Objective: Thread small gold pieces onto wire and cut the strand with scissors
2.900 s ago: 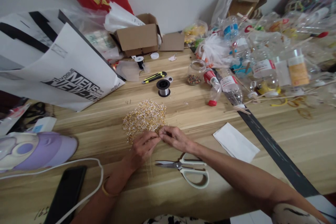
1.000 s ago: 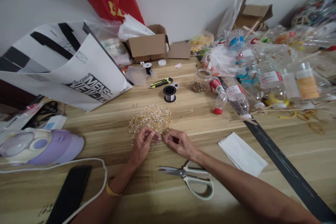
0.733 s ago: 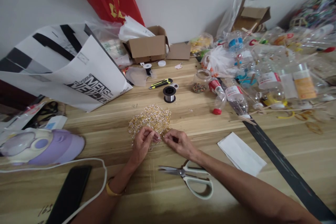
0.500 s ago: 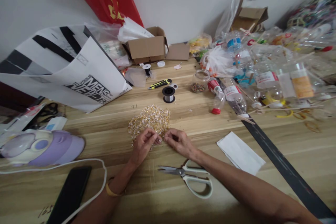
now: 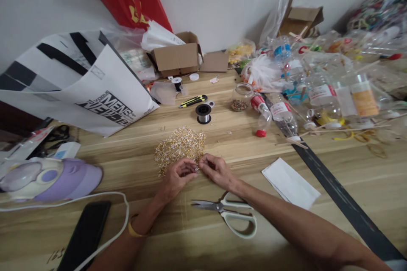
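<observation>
In the head view, a tangled heap of thin gold and white beaded strand (image 5: pixel 179 146) lies on the wooden table in front of me. My left hand (image 5: pixel 180 176) is at the heap's near edge, its thumb and forefinger pinched on a tiny shiny bit of the strand. Close beside it, almost touching, my right hand (image 5: pixel 218 171) pinches the strand at the heap's right edge. The fingertips partly hide what lies between them. Below both hands, white-handled scissors (image 5: pixel 219 207) lie with their blades pointing left.
Behind the heap are a wire spool (image 5: pixel 203 114), a yellow-black utility knife (image 5: pixel 193 101) and a jar of beads (image 5: pixel 241 99). Folded white paper (image 5: pixel 291 184) lies at right, before piled plastic bottles (image 5: pixel 321 95). At left are a paper bag (image 5: pixel 104 93), a phone (image 5: pixel 84 237) and a white cable (image 5: pixel 125 207).
My left hand has shifted slightly right, and its fingers have opened out a little above the pinch. My right hand keeps almost the same place and pinch.
</observation>
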### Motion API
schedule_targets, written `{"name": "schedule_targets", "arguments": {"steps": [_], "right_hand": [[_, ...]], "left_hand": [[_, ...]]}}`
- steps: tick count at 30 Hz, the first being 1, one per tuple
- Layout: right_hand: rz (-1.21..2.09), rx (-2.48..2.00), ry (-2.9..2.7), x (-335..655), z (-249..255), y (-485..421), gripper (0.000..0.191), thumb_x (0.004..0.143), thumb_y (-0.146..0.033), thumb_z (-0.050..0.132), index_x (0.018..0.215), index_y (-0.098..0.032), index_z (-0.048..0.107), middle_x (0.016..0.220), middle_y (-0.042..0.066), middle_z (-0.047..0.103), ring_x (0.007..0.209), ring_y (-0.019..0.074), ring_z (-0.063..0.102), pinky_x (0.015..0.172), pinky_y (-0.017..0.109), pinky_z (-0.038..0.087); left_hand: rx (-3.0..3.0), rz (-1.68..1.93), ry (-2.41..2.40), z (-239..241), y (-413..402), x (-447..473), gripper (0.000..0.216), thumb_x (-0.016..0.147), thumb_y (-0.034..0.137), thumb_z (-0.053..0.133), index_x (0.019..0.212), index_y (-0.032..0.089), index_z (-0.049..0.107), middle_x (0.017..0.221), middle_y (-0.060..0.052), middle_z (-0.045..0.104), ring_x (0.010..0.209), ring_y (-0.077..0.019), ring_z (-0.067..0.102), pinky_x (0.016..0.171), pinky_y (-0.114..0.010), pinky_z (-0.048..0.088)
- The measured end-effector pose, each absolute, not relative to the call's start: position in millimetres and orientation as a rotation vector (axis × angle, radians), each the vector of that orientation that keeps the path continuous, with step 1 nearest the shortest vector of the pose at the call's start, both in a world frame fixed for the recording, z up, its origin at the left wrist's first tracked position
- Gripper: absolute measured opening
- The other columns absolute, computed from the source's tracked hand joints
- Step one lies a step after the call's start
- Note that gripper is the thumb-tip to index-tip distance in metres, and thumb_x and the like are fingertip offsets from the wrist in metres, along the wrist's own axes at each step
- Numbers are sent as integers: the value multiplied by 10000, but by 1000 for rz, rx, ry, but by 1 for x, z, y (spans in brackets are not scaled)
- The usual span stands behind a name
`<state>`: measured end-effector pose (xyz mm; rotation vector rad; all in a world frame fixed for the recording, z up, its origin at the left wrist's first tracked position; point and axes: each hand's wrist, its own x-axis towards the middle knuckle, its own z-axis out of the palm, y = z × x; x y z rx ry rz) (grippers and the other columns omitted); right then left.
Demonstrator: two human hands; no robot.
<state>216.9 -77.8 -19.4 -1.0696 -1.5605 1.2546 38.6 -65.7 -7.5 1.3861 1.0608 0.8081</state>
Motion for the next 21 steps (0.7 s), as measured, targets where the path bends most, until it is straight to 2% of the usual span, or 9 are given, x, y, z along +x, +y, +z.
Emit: {"name": "schedule_targets", "arguments": {"steps": [6, 9, 16, 21], "right_hand": [[1256, -1076, -1540, 217, -18, -78, 217, 878, -326, 496, 747, -157, 535, 607, -35, 451, 555, 86, 390, 513, 199, 309], [1249, -1069, -1540, 217, -17, -78, 225, 876, -334, 496, 742, -158, 536, 604, -36, 449, 561, 89, 399, 522, 201, 316], [1241, -1068, -1553, 217, -17, -78, 225, 872, -323, 500, 731, -153, 539, 629, -30, 460, 575, 90, 402, 549, 207, 324], [1227, -1068, -1571, 218, -18, -77, 222, 872, -326, 501, 740, -152, 538, 628, -32, 462, 574, 90, 400, 546, 207, 323]], "left_hand": [[1537, 799, 952, -10, -66, 36, 132, 743, 151, 595, 875, 155, 599, 827, -47, 639, 786, -141, 625, 764, -269, 515], [1614, 785, 913, -10, -64, 36, 71, 768, 157, 564, 826, 159, 606, 821, -48, 635, 783, -146, 619, 761, -276, 514], [1795, 813, 887, -7, -63, 38, 63, 785, 170, 584, 753, 162, 638, 816, -73, 639, 807, -170, 611, 732, -282, 494], [1748, 858, 940, -8, -63, 38, 51, 738, 210, 654, 712, 167, 647, 773, -62, 644, 777, -171, 612, 716, -282, 504]]}}
